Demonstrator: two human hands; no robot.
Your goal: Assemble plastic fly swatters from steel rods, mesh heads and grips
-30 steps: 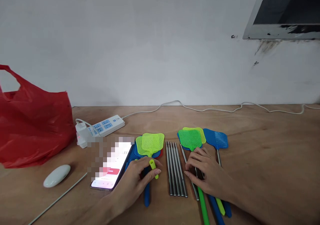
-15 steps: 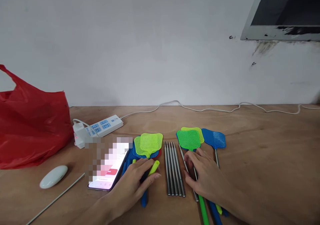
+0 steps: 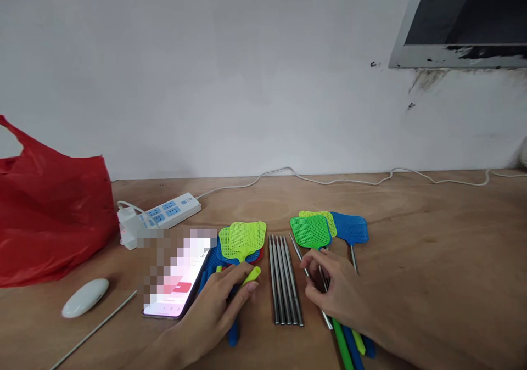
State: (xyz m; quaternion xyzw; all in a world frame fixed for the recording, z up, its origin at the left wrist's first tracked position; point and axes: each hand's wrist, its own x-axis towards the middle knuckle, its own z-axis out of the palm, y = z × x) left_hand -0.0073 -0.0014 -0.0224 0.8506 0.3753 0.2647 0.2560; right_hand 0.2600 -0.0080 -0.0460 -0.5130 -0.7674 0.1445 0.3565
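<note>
The loose metal rod (image 3: pixel 296 249) slants more than in the earlier frames, its near end farther from the rod row (image 3: pixel 284 282). Its long axis runs beneath the thumb of the right hand (image 3: pixel 336 286), the nearer hand, narrow tip pointing away and leftward; thumb and forefinger stand apart, their grip indeterminable. The left hand (image 3: pixel 217 302) clasps a yellow-green tubular handle (image 3: pixel 251 275), open end pointing rightward.

Bright green mesh swatter head (image 3: pixel 310 231), silver rods (image 3: pixel 283 282), red bag (image 3: pixel 53 222)
</note>
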